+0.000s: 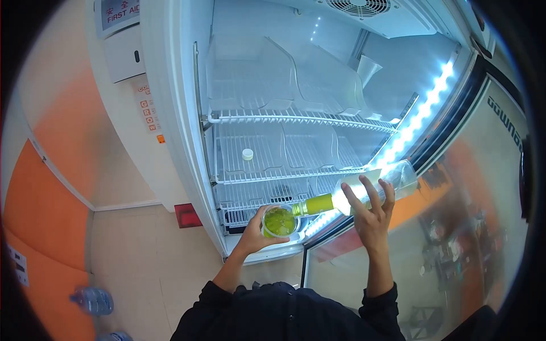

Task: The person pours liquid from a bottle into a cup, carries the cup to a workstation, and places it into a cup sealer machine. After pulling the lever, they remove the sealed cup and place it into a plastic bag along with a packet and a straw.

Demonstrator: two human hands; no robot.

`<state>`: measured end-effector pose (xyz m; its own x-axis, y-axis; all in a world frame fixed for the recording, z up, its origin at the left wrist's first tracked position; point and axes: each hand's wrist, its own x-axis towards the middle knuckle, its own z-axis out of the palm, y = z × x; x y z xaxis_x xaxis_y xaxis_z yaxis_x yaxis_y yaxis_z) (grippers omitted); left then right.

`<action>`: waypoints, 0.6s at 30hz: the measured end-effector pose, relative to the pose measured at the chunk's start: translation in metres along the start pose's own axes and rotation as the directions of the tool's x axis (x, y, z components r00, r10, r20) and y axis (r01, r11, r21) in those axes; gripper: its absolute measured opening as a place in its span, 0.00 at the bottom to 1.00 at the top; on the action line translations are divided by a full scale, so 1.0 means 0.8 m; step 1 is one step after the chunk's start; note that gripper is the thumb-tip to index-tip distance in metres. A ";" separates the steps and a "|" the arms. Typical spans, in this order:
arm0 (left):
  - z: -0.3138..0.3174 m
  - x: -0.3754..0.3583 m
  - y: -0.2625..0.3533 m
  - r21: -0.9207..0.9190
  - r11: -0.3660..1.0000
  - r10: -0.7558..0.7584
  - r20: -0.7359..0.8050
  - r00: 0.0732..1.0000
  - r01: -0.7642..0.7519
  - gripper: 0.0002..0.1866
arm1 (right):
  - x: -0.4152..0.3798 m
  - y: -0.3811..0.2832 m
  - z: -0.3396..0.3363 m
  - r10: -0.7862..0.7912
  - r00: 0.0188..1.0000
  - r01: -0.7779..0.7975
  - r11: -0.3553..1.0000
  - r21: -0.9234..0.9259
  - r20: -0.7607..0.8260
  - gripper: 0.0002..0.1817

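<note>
My left hand [256,236] is wrapped round a clear cup [280,221] with bubbly green liquid in it. My right hand [372,213] grips a clear bottle [358,190] with a pale label, tipped almost level so that its neck points left. Green liquid fills the neck end, and the mouth is at the cup's rim. Whether liquid is flowing at this instant is hard to make out. A small white cap [247,154] sits on a wire shelf [290,175] of the fridge, beyond both hands.
The open fridge [170,113] has wire shelves with clear dividers and a white funnel-like piece [368,69] at the upper right. Its glass door [455,187] stands open at my right. Large water bottles [94,300] are on the floor at lower left, by an orange panel [45,227].
</note>
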<state>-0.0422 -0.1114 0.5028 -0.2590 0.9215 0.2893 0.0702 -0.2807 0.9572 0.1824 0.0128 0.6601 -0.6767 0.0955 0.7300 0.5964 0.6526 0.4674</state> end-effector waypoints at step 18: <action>0.031 0.003 -0.023 0.086 0.994 -0.065 -0.096 0.993 0.073 0.46 | -0.237 -0.119 0.156 0.444 0.335 -0.784 -0.358 0.507 0.831 0.48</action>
<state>-0.0199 -0.0972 0.4863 -0.3543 0.9078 0.2244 0.1340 -0.1882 0.9730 0.2000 0.0264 0.4151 -0.3210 0.9464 0.0371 0.0987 0.0724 -0.9925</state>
